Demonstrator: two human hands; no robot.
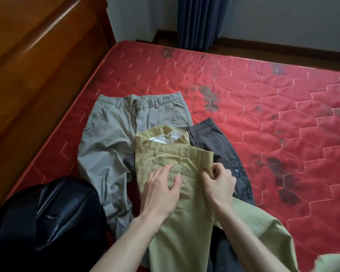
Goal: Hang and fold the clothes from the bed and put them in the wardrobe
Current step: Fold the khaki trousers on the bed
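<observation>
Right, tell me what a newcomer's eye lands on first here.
The red mattress fills the view, with dark stains. At its near left lie three trousers: khaki trousers on top, the left hand flat on them and the right hand pinching their edge. A black bag sits lower left.

Both forearms are bare to the frame edge, no sleeves or jewellery visible.
</observation>
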